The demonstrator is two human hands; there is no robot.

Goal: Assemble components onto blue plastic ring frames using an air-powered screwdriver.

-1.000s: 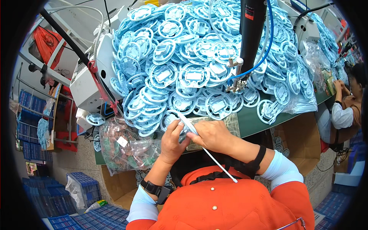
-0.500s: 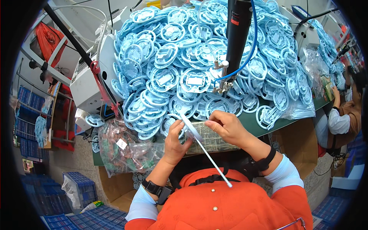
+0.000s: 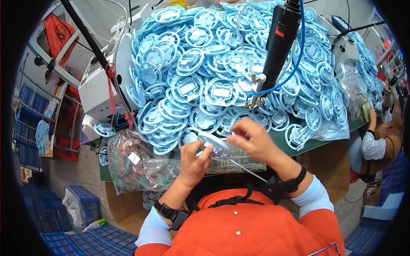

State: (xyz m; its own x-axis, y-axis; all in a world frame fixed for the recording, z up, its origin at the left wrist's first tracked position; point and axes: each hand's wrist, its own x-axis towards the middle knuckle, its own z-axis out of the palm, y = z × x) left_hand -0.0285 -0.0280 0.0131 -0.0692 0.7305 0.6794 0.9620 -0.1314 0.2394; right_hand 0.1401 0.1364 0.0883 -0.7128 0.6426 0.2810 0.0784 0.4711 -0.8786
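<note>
My left hand (image 3: 194, 162) grips a round light blue plastic housing (image 3: 218, 145) by its rim, thumb over the near face. The housing is tilted, and a long thin stick (image 3: 243, 167) runs from it down toward my right forearm. My right hand (image 3: 256, 138) hovers just right of the housing, apart from it. Its fingers are curled with thumb and fingertips close together; blur hides what they hold, if anything. Behind both hands rises a large heap of similar light blue housings (image 3: 186, 88). Over the heap's front hangs a black cylindrical tool (image 3: 277, 47) with metal fittings and a blue hose.
Left of my hands lies a clear bag of green and reddish parts (image 3: 139, 164). A wrapped block (image 3: 243, 161) sits at the edge of the green table (image 3: 294, 161). A grey-white machine box (image 3: 100, 87) stands left, blue crates (image 3: 83, 207) below it. Another person (image 3: 378, 136) works at right.
The housing has turned from nearly edge-on to show more of its face, its stick swinging right. My right hand has curled its fingers and blurs with motion. The whole view has shifted slightly.
</note>
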